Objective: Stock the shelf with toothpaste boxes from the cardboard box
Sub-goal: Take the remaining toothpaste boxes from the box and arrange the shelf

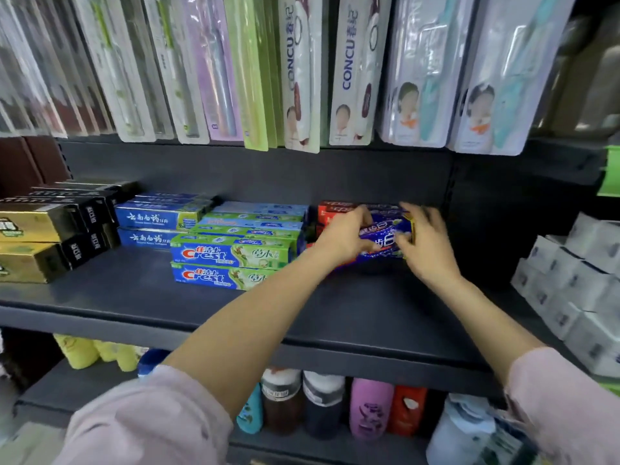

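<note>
- The dark grey metal shelf point(141, 297) is a flat, matte board running the whole width, with a rounded front lip.
- Hanging toothbrush packs point(355, 72), long glossy plastic blisters on card, form a row above it.
- White cartons point(577, 297), blocky and matte, are stacked at the right end.
- Gold-and-black boxes point(37, 243) lie stacked at the left; blue boxes point(151, 219) sit just beside them.
- Green-and-blue Crest boxes point(231, 255), long shiny card rectangles, lie in a stepped pile mid-shelf.
- Red boxes point(330, 209) are stacked against the back panel.
- The purple toothpaste boxes point(382, 234), glossy and slim, sit on the shelf in front of the red ones, between both hands.
- The left hand point(345, 238) curls its fingers over their left end.
- The right hand point(426, 241) grips their right end, fingers bent round it.
- Pink fabric sleeves point(147, 421) are pushed up both forearms.
</note>
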`<move>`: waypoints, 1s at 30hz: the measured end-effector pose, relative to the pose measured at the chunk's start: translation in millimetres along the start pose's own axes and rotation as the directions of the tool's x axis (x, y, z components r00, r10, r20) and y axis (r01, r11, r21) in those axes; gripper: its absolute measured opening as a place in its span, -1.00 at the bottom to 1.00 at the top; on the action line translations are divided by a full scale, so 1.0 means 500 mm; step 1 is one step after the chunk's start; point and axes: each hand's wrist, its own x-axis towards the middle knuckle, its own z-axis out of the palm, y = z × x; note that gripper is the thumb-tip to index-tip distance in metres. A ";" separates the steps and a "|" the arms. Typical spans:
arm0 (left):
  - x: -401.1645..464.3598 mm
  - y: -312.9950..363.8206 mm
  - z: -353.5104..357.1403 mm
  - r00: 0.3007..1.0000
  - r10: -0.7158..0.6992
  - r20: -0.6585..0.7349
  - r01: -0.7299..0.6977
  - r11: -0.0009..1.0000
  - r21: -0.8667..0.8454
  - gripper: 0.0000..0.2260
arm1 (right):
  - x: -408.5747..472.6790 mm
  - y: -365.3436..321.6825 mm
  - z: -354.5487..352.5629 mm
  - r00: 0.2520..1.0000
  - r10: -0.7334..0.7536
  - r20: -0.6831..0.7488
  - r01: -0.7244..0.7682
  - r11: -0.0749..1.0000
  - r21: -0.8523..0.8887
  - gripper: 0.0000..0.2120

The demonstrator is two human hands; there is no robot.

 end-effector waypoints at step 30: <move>-0.372 0.072 0.124 0.975 0.015 -0.221 -0.047 0.989 -0.142 -0.97 | -0.347 -0.063 -0.153 0.972 0.055 0.230 -0.031 0.994 -0.106 -0.75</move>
